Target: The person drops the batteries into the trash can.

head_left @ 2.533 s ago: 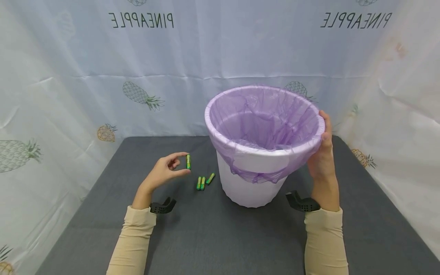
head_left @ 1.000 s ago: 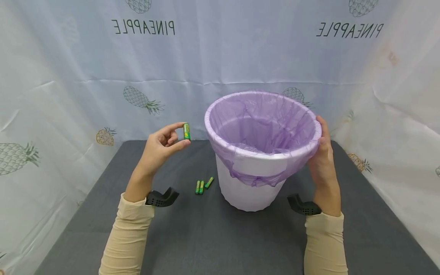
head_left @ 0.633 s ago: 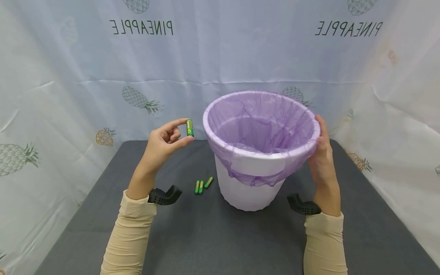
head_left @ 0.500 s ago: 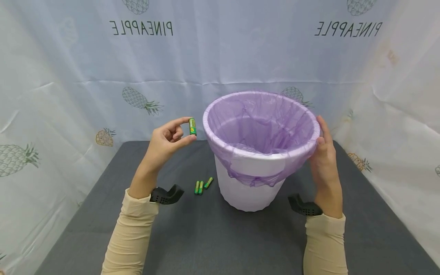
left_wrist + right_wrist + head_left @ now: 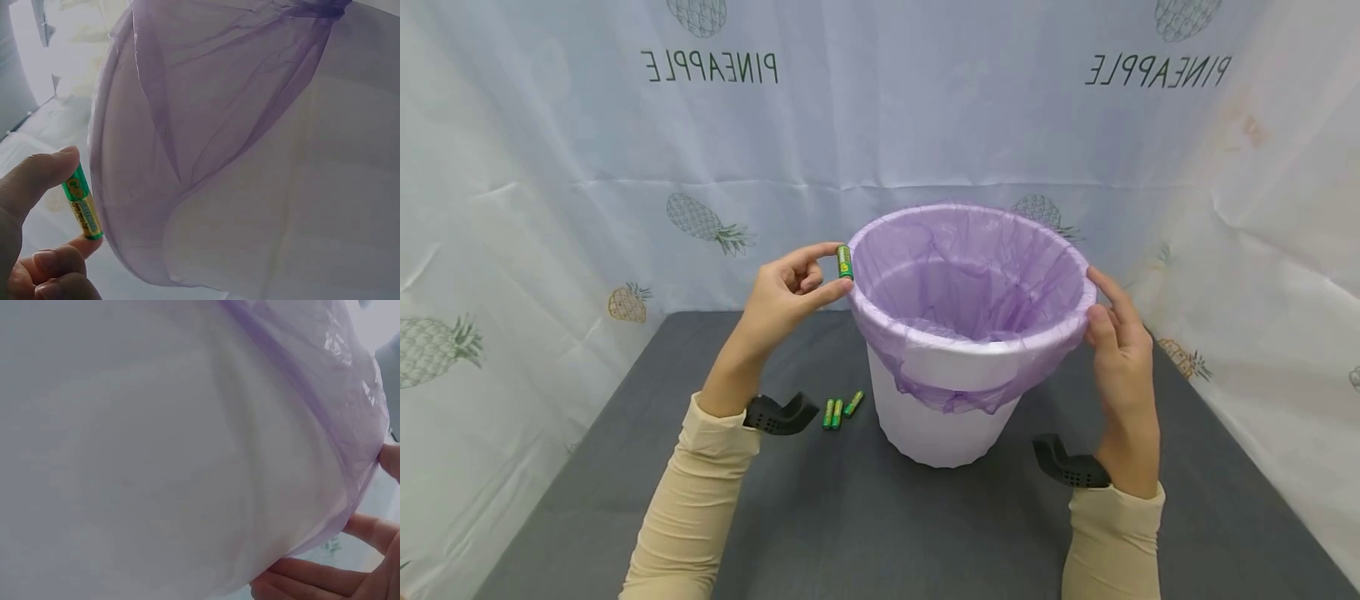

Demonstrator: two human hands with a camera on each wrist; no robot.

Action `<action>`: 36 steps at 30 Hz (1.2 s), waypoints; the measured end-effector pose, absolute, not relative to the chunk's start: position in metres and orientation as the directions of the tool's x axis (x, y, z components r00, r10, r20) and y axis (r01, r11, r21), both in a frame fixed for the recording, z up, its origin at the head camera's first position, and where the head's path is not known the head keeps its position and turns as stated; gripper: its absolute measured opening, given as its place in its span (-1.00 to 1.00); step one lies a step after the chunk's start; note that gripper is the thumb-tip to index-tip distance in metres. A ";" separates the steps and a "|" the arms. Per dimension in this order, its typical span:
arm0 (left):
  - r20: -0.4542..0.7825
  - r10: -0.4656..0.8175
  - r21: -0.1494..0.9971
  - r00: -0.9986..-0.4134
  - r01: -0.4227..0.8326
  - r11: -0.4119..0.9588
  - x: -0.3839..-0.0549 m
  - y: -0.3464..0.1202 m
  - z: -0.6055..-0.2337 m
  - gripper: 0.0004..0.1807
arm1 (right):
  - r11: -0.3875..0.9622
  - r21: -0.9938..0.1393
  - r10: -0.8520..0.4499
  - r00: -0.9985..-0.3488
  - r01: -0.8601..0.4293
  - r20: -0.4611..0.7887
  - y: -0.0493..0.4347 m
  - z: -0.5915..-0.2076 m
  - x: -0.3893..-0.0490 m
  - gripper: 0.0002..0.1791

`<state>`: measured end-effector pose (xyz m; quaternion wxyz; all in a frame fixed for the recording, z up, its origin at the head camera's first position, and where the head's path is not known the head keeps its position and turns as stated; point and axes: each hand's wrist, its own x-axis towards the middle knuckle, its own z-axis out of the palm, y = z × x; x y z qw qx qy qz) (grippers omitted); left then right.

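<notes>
In the head view my left hand (image 5: 780, 302) pinches a green and yellow battery (image 5: 845, 262) by its ends between thumb and index finger, its other fingers curled. The battery is right at the left rim of a white trash bin (image 5: 943, 433) lined with a purple bag (image 5: 970, 292). The left wrist view shows the same battery (image 5: 83, 203) just outside the rim. My right hand (image 5: 1122, 354) touches the bin's right rim with its fingertips. In the right wrist view its fairly straight fingers (image 5: 319, 575) lie against the bag-covered side.
On the dark grey tabletop (image 5: 880, 533), several more green batteries (image 5: 837, 414) lie left of the bin's base, two side by side and one slanted apart. A pale pineapple-print curtain (image 5: 880, 125) hangs behind and at both sides.
My left hand has lifted the battery from near the tabletop and carried it right to the bin's rim. My right hand has shifted slightly outward, its fingertips still at the rim.
</notes>
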<state>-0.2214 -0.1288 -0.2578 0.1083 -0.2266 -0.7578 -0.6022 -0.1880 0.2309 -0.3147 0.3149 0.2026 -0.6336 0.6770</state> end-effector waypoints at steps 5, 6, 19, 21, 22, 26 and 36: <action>0.345 0.221 0.905 -0.912 0.386 0.180 -0.226 -0.126 -0.258 -0.53 | -0.016 -0.695 0.151 -0.689 -0.718 0.709 0.231 -0.316 -0.189 -0.58; 0.334 0.221 0.909 -0.916 0.375 0.180 -0.227 -0.126 -0.258 -0.53 | -0.026 -0.688 0.141 -0.684 -0.726 0.716 0.231 -0.316 -0.190 -0.58; 0.309 0.228 0.932 -0.923 0.342 0.120 -0.236 -0.126 -0.266 -0.46 | -0.157 -0.653 0.098 -0.670 -0.741 0.736 0.227 -0.317 -0.197 -0.58; 0.314 0.220 0.933 -0.924 0.343 0.108 -0.238 -0.125 -0.268 -0.46 | -0.196 -0.643 0.091 -0.666 -0.741 0.740 0.225 -0.318 -0.200 -0.58; 0.317 0.216 0.933 -0.923 0.344 0.103 -0.239 -0.124 -0.269 -0.47 | -0.204 -0.640 0.093 -0.666 -0.741 0.740 0.225 -0.318 -0.202 -0.59; 0.334 0.217 0.930 -0.917 0.359 0.083 -0.238 -0.121 -0.272 -0.47 | -0.239 -0.648 0.109 -0.683 -0.723 0.722 0.227 -0.322 -0.208 -0.59; 0.383 0.207 0.915 -0.900 0.400 0.046 -0.232 -0.114 -0.274 -0.47 | -0.321 -0.673 0.091 -0.729 -0.666 0.678 0.231 -0.323 -0.213 -0.58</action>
